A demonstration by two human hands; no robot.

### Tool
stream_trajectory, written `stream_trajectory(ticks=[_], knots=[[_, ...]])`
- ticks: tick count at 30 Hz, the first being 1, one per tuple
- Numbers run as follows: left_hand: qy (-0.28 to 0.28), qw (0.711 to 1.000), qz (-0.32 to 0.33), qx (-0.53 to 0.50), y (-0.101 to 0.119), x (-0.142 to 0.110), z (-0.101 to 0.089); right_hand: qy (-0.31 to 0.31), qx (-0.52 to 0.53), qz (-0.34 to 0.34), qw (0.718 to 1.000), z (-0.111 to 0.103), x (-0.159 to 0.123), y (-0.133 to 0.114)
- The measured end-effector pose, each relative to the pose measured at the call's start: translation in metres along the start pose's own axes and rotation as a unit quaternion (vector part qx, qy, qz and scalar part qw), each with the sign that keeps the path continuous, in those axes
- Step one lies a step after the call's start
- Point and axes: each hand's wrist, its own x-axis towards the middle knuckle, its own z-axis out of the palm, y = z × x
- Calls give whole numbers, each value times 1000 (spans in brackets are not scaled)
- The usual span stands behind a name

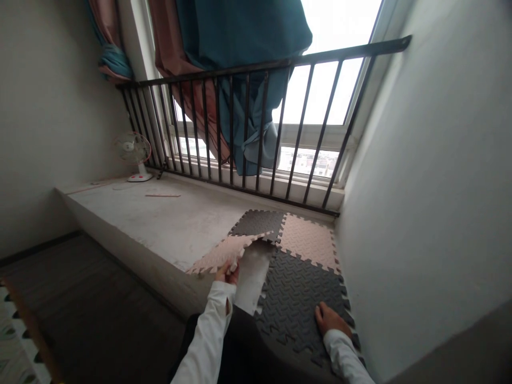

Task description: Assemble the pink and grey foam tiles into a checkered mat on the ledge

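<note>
My left hand (229,273) is closed on the near edge of a pink foam puzzle mat tile (224,253) and holds it lifted and tilted above the bare ledge. My right hand (331,319) lies flat, fingers spread, on a dark grey foam tile (298,293) near the right wall. Behind that tile lie a pink tile (308,241) and another dark grey tile (259,223), joined by their toothed edges. Both arms wear white sleeves.
The tiles lie on a raised concrete ledge (160,218) under a window with a black metal railing (256,128). Teal and pink curtains (240,58) hang over it. A small white fan (134,154) stands at the ledge's far left. A patterned mat (16,341) covers the floor at lower left.
</note>
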Motion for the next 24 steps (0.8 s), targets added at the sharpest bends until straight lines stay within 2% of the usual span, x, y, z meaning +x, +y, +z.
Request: stream_trajectory(ticks=[4,6,8,11,14,17,20,24], knots=[[-55,995,-2,-83,60,-8,15,5,0,5,1000,-3,-1,-2],[-79,990,23,-116,88,-15,17,1,1,2,1000,-6,-4,-4],[-71,991,69,-91,105,-22,15,-4,0,-1,1000,-9,-6,-6],[-64,989,131,17,113,-27,9,-3,-4,1,1000,-11,-7,-8],[-92,970,209,87,104,-25,13,-2,-1,3,1000,-11,-6,-8],[-105,956,246,118,83,-14,32,0,-1,7,1000,-10,-7,-8],[-107,965,199,135,51,6,61,10,-8,11,1000,-7,-6,-7],[-76,977,102,170,-6,53,93,26,1,8,1000,3,-2,-2]])
